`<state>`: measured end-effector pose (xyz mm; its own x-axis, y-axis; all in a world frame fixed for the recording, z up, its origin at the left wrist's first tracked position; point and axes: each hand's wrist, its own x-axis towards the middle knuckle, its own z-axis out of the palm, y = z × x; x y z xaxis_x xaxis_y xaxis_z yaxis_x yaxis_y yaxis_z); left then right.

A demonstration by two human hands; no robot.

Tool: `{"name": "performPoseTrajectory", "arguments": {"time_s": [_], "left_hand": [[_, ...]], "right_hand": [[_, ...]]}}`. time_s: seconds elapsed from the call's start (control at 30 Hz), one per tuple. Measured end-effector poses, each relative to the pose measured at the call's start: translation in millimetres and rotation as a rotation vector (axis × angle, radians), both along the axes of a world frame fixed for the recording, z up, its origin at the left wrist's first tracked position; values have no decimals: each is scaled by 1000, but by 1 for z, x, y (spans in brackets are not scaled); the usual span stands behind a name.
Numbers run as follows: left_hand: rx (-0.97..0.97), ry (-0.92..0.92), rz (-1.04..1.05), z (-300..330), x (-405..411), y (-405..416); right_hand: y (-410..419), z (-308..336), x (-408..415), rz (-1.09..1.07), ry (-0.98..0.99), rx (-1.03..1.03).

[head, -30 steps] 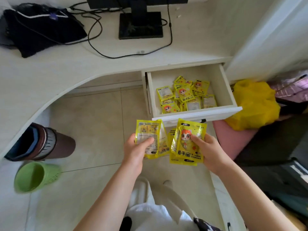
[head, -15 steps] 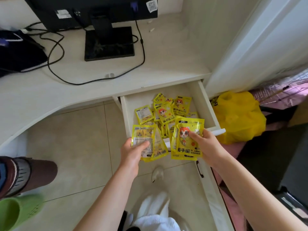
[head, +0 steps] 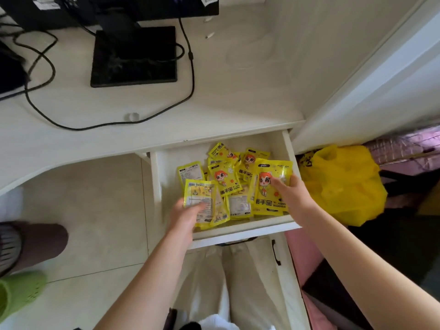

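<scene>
A white desk drawer is pulled out and holds several yellow hand-warmer packets. My left hand grips a small stack of yellow packets, printed back side up, over the drawer's front left part. My right hand holds another stack of yellow packets, the cartoon face up, over the drawer's front right part. Both stacks sit low over the loose packets inside the drawer.
The white desk top carries a black monitor stand and cables. A yellow plastic bag lies right of the drawer. At the left are a brown bin and a green one. Tiled floor lies below.
Both hands moved forward with their packet stacks, from in front of the drawer to over its inside. The camera tilted and came closer to the drawer.
</scene>
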<state>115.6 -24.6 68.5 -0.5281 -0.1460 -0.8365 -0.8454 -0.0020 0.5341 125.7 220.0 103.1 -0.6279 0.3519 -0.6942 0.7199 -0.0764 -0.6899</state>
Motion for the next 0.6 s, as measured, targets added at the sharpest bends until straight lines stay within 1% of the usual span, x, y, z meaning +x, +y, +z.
{"name": "performPoseTrajectory", "arguments": {"time_s": [0.07,0.13,0.23,0.33,0.4,0.47,0.5,0.6], "left_hand": [[-27,-17,36,-16,-4,6],[-94,-8,25,-27,-7,12],[-153,-26,18,-51,-9,16],[-130,-80,128,-69,-12,19],[-78,-107,146,-78,-15,24],[-57,-113,99,-84,-18,27],[-76,-112,60,-87,-19,27],[-203,-64,-78,-92,-20,27]], "right_hand": [[8,-17,-9,33,-31,24],[13,-34,-16,81,-67,64],[19,-58,-26,172,-134,54],[20,-79,-30,178,-168,-45],[20,-91,-32,189,-170,-110],[22,-102,-32,235,-175,-115],[23,-107,-30,274,-180,-84],[32,-115,-27,417,-197,69]]}}
